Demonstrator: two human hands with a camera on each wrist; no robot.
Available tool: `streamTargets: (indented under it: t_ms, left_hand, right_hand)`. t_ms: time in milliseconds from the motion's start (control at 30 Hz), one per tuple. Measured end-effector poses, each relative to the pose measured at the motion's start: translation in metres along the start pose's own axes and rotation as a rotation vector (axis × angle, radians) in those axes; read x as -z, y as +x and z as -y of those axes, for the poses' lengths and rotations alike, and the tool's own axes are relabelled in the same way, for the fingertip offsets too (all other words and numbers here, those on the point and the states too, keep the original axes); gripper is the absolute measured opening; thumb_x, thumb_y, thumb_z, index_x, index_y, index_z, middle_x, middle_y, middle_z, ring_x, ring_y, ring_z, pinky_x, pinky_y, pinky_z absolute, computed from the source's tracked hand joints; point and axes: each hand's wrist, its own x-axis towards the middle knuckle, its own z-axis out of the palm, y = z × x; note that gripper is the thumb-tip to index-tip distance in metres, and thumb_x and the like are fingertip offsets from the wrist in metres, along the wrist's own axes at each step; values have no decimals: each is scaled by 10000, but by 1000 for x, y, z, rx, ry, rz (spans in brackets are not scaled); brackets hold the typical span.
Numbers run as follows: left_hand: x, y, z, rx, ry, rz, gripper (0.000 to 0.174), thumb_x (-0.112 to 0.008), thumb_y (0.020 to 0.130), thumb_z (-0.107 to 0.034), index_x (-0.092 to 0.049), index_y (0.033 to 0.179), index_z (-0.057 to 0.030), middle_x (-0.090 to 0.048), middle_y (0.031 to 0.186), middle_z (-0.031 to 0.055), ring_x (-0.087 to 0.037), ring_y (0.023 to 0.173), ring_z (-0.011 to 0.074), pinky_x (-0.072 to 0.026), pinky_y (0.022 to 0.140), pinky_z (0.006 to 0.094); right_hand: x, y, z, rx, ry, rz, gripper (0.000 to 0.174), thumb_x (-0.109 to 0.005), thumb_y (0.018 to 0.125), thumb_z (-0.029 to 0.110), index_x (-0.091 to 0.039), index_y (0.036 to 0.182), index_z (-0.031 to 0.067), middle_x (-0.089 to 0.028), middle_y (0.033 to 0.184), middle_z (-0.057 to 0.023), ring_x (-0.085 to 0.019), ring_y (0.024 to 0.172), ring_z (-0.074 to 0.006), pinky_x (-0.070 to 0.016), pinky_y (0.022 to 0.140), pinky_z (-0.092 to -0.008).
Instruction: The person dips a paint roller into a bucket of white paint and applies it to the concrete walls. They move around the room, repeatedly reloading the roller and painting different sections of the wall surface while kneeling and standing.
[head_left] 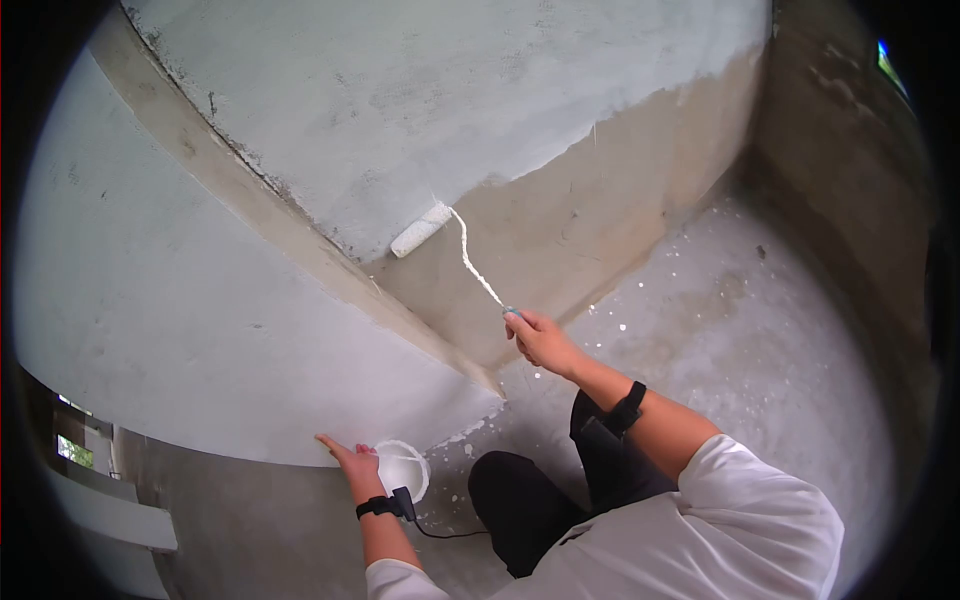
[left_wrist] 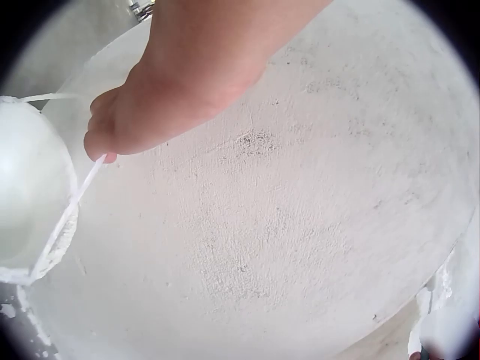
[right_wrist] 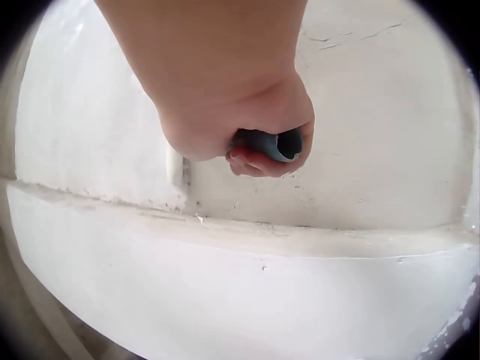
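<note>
My right hand (head_left: 545,343) grips the blue-grey tubular handle (right_wrist: 262,142) of a paint roller, fingers curled round it. From there a paint-coated bent rod runs up to the white roller sleeve (head_left: 421,229), which is against the lower wall, at the edge of the fresh paint beside the corner. Low on the left, my left hand (head_left: 360,470) holds a white bucket (head_left: 424,468) by its thin bail handle (left_wrist: 88,180). Pale paint shows inside the bucket. In the right wrist view the open end of the roller handle sticks out of the fist.
White paint covers the upper wall (head_left: 400,90); a bare brownish band (head_left: 620,190) runs below it. A low white-painted surface (head_left: 200,300) stands at the left, with a bare strip along its edge. Paint drops dot the concrete floor (head_left: 720,330). My knees (head_left: 515,490) are close by.
</note>
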Motion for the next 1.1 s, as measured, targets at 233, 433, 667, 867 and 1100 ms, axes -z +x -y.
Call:
streamTargets:
  t_ms: [233,433,667,867,1100]
  left_hand:
    - [-2,-14,-1,-10,-11,-7,1130,-566,592,-954,-257,1509,-371,-362,1098,39,-342,855,179,-337,726,322]
    - [-5,-13,-1,13,-3,-54,1129,-568,580,-960,-265,1504,-386,-358,1062,54,-340,823,176,-333,717,306]
    - [1,2,1,42,-43,-47,1103,-581,559,-965,-327,1461,-383,-361,1084,55,-319,826,170,-325,723,295]
    - [-1,-6,-4,68,-32,-69,1069,-593,551,-963,-433,1376,-302,-366,1077,27,-315,825,162,-320,712,286]
    - [-2,-14,-4,58,-28,-48,1077,-597,542,-965,-449,1352,-271,-374,1067,24,-333,825,167,-334,722,293]
  right_hand:
    - [54,1,105,154,55,-78,416,-447,1036,448,-502,830,90,-391,578,44,-343,461,-67,-292,435,-258]
    - [71,21,92,160,80,-87,429,-428,1039,467,-492,845,89,-359,573,46,-313,456,-65,-283,423,-259]
    - [61,12,27,15,38,-165,402,-433,1045,450,-500,861,99,-360,568,55,-304,445,-63,-264,422,-249]
    - [61,26,128,199,73,-134,446,-457,1028,463,-518,803,83,-413,561,27,-386,458,-69,-322,442,-264]
    - [66,10,21,21,-60,-194,449,-458,1026,460,-534,816,71,-412,553,23,-408,468,-79,-337,447,-275]
